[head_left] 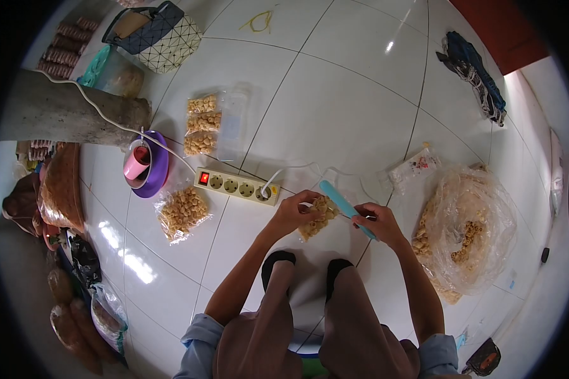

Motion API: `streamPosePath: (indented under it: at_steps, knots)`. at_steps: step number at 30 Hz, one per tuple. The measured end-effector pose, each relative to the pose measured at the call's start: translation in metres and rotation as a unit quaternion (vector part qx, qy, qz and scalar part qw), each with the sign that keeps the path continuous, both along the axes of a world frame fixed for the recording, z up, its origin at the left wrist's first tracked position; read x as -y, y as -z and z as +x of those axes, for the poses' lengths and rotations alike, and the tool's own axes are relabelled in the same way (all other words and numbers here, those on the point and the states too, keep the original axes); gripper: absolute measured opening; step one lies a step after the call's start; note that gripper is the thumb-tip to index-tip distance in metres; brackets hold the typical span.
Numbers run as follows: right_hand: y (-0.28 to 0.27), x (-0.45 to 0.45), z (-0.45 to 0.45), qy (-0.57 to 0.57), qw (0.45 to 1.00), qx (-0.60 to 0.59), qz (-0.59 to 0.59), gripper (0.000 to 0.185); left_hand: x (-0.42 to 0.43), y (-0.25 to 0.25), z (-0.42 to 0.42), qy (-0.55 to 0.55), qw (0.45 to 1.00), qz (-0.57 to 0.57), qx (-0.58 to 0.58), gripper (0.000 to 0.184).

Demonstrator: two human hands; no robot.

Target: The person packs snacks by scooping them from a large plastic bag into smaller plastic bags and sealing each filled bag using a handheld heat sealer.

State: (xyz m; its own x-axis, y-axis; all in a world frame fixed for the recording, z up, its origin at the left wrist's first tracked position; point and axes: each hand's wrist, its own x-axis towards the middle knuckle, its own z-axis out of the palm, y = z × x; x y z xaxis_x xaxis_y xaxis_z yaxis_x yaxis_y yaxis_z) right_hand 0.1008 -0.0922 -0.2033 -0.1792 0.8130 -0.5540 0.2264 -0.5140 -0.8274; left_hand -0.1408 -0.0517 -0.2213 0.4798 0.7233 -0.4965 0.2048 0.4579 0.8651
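My left hand (292, 213) is closed on the upper edge of a small clear bag of curled, tan snacks (318, 220), held above the floor between my knees and the power strip. In my right hand (379, 222) is a slim turquoise hair straightener (340, 201), its long arm slanting up and left across the bag's right side. Whether its plates press on the plastic I cannot make out. A thin pale cord loops over the floor behind it toward the power strip (236, 187), where a white plug sits in the right-hand socket.
Right of me stands a large open plastic bag of snacks (468, 227). Filled packs (202, 125) and a fuller bag (182, 211) lie left, near a purple plate (156, 170) with a pink cup (136, 163). A concrete pillar (76, 108) and handbag (161, 38) are farther left.
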Motion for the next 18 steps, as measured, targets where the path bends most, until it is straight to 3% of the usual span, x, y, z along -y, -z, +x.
streamPosePath:
  at_steps: [9, 14, 18]
  knots:
    - [0.011, 0.002, 0.003, -0.007, 0.999, 0.032, 0.043, 0.03, 0.004, 0.004, 0.002, -0.016, 1.0, -0.002, 0.003, 0.045]
    - [0.016, 0.003, 0.008, -0.024, 0.999, 0.028, 0.001, 0.049, 0.002, 0.004, 0.0, -0.021, 1.0, 0.001, -0.006, 0.044]
    - [0.014, 0.001, 0.01, -0.032, 0.999, 0.042, 0.001, 0.051, 0.003, 0.008, -0.001, -0.033, 0.999, -0.001, 0.006, 0.042]
